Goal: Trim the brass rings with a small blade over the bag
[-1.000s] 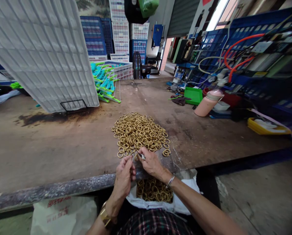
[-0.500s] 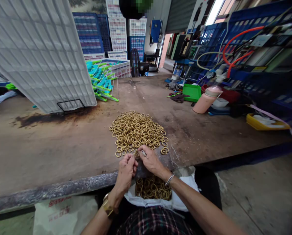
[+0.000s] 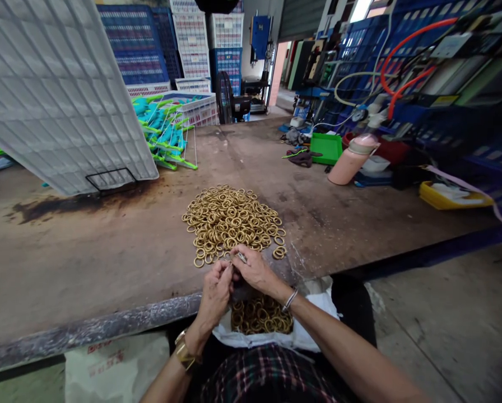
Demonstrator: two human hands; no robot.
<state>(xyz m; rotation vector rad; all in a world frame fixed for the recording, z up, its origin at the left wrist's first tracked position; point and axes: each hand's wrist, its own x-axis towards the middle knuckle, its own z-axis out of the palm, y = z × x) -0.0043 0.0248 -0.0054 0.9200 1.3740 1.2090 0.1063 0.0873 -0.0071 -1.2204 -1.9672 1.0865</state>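
- head view: the left hand [image 3: 217, 288] and right hand [image 3: 255, 271] meet at the near edge of the worktable [image 3: 108, 252], fingertips close together or touching.
- the left hand has thumb and fingers drawn into a pinch; what sits inside it is too small and hidden to tell.
- the right hand is curled closed around a slim pale thing [image 3: 241, 257], which pokes out between thumb and fingers; its kind is unclear.
- the heap of brass-coloured rings [image 3: 229, 218] lies on the worktable just beyond both hands, with a few loose rings [image 3: 279, 252] at its right side.
- more rings [image 3: 261, 319] lie below the table edge, in an open white bag [image 3: 318, 305] at the person's lap.
- the step in hand looks like close fingertip work on one small piece, probably a ring.
- the next move seems to call for a steady left pinch and fine control of the right fingers.
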